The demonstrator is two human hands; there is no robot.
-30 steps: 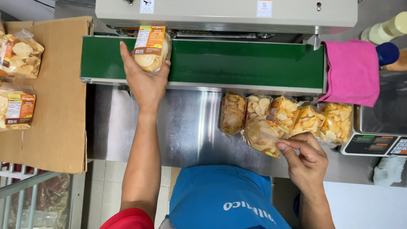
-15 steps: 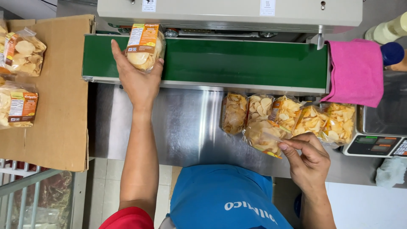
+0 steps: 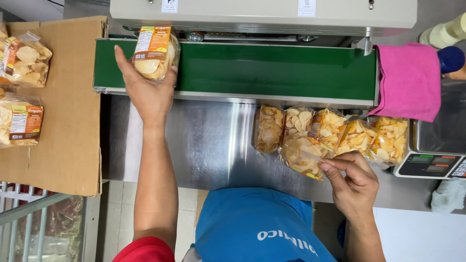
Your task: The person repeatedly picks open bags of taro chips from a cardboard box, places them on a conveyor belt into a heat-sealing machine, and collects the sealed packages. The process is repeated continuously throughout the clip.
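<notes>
Our left hand [image 3: 148,92] cups a labelled chip bag [image 3: 155,52] at twelve o'clock from its fingers, on the green belt [image 3: 272,68], long axis across it. Our right hand [image 3: 353,187] pinches the nearest loose bag [image 3: 301,155] at ten o'clock.

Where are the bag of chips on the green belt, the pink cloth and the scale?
bag of chips [image 3: 154,54], head view, label and chips.
pink cloth [image 3: 410,80], head view, its middle.
scale [image 3: 434,165], head view, display panel.
</notes>
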